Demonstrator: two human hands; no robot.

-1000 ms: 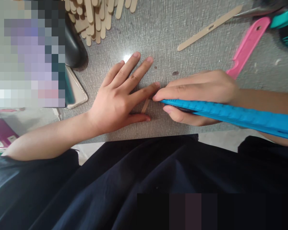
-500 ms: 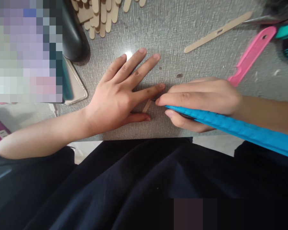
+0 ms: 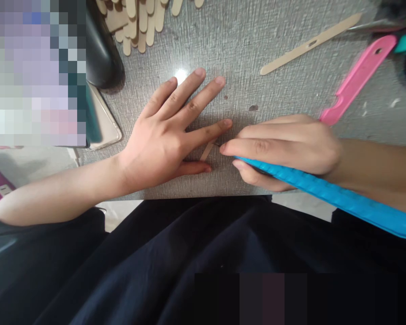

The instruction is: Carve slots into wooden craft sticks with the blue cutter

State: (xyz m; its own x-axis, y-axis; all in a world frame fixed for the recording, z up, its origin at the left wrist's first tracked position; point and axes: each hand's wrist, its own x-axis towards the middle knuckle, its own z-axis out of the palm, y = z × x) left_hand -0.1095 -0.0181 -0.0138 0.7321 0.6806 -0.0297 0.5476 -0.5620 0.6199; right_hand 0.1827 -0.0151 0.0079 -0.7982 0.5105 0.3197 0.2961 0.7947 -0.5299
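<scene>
My left hand (image 3: 167,135) lies flat on the table with its fingers spread. A short piece of wooden craft stick (image 3: 208,150) shows between its thumb and index finger; whether more of it lies under the hand is hidden. My right hand (image 3: 284,146) is closed around a long blue utility knife (image 3: 328,187), gripped near its front end. The thin dark tip of the knife points left and meets the upper end of the stick piece. Most of that tip is covered by my fingers.
Another craft stick (image 3: 311,44) with a small hole lies at the upper right, above a pink plastic handle (image 3: 360,81). Many craft sticks (image 3: 138,22) are heaped at the top. A black rounded object (image 3: 104,49) and a clear-edged case (image 3: 104,117) stand at the left.
My right hand has shifted slightly downward, and the rear of the blue utility knife has swung lower. My left hand and the stick piece stay in place.
</scene>
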